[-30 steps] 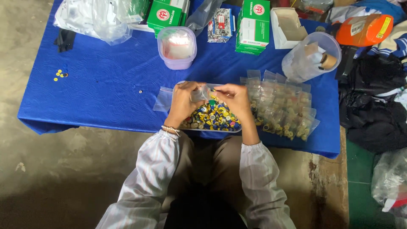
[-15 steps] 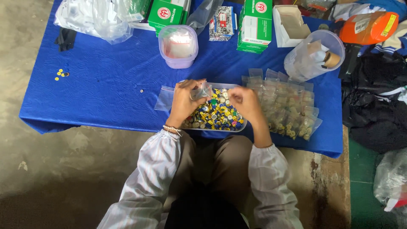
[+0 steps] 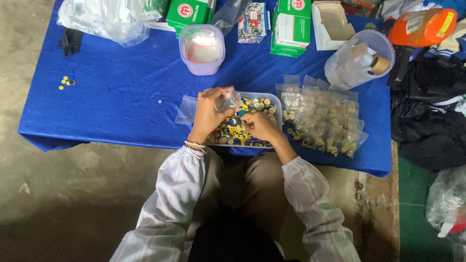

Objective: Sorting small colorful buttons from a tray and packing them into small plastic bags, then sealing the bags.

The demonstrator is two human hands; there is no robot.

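A shallow clear tray (image 3: 276, 99) of many small coloured buttons sits at the near edge of the blue table (image 3: 121, 97). My left hand (image 3: 209, 112) holds a small clear plastic bag (image 3: 229, 101) above the tray. My right hand (image 3: 259, 127) is down in the buttons with its fingers pinched together; whether it holds any is hidden. Several small filled bags (image 3: 323, 116) lie in a pile just right of the tray. An empty flat bag (image 3: 186, 110) lies left of my left hand.
Farther back stand a lilac tub (image 3: 201, 48), green and white boxes (image 3: 290, 26), a clear tub with rolls (image 3: 359, 60) and crumpled plastic (image 3: 111, 19). A few yellow bits (image 3: 64, 82) lie far left. Dark clothing (image 3: 432, 111) is heaped at right.
My right hand has dropped from beside the bag down into the buttons in the tray. My left hand still holds the small bag in the same place.
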